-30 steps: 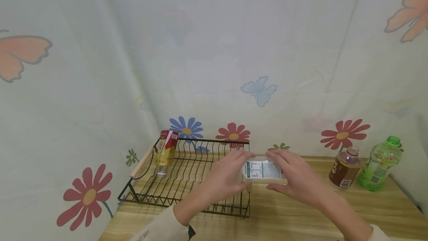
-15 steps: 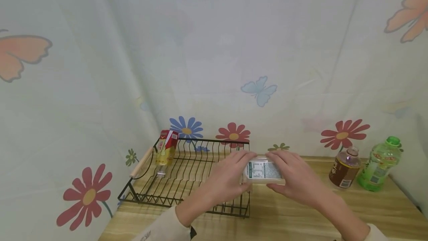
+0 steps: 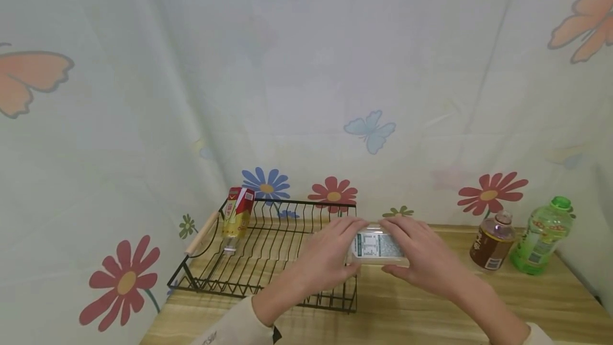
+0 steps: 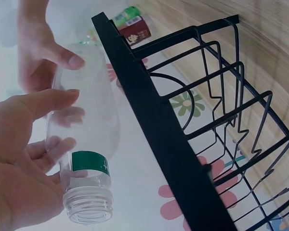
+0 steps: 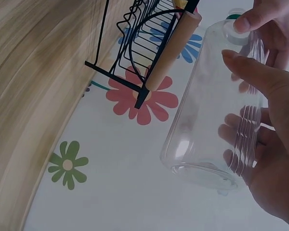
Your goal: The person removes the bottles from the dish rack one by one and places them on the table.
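Both hands hold a clear plastic bottle (image 3: 380, 249) sideways above the table, at the right end of the black wire dish rack (image 3: 203, 288). My left hand (image 3: 325, 260) grips the neck end, thumb on one side and fingers behind. In the left wrist view the bottle's mouth (image 4: 89, 211) shows bare screw threads without a cap, below a green label band (image 4: 90, 162). My right hand (image 3: 423, 254) grips the base end; through the see-through wall its fingers (image 5: 236, 127) show on the far side. A white and green label faces up between the hands.
A bottle with a red and yellow label (image 3: 238, 214) leans in the rack's left end, beside a wooden handle (image 3: 203, 234). An uncapped bottle with a brown label (image 3: 491, 244) and a green-capped green bottle (image 3: 541, 238) stand at right. A flowered curtain (image 3: 306, 95) hangs behind the table.
The bottle has shifted slightly right and turned a little in the hands, its label now partly hidden by the right fingers. Both hands keep their grip and barely move.
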The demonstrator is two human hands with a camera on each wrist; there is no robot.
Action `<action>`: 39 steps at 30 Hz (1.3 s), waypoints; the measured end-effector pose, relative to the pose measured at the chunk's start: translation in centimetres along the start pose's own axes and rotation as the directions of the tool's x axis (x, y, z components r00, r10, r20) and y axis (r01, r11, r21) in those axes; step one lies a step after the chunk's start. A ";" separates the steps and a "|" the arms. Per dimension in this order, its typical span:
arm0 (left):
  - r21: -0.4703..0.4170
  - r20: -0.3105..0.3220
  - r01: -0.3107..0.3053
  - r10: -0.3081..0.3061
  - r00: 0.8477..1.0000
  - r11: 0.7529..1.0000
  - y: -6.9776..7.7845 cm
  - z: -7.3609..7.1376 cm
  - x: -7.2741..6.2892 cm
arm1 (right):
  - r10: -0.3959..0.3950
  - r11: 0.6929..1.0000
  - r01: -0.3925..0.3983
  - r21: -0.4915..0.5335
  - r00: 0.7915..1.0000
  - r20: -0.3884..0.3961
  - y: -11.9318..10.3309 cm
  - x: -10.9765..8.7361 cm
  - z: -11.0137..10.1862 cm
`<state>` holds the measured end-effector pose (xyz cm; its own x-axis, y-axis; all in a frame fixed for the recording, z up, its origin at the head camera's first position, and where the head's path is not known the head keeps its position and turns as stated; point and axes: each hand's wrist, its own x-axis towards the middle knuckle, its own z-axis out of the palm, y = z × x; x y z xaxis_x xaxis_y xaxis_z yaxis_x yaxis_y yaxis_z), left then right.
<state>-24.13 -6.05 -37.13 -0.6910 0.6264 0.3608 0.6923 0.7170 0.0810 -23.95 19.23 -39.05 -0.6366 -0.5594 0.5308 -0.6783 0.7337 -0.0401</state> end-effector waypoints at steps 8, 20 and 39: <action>-0.015 0.025 0.015 -0.015 1.000 1.000 0.0 0.0 -0.1 | -0.030 1.000 0.030 -0.007 1.000 -0.002 0.0 0.1 0.0; -0.014 0.028 0.095 -0.095 0.995 0.995 0.1 -1.6 -0.6 | -0.038 0.999 0.037 -0.023 0.998 -0.051 -0.1 0.3 -1.2; -0.209 -0.137 0.281 -0.312 0.940 0.937 -7.4 -7.0 -3.8 | 0.153 0.988 -0.149 0.042 0.981 -0.117 3.8 -1.2 -3.9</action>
<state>-25.10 -15.88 -32.58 -0.8374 0.3230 0.4410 0.4979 0.7835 0.3717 -24.33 24.19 -36.56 -0.6857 -0.3917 0.6135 -0.5907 0.7919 -0.1547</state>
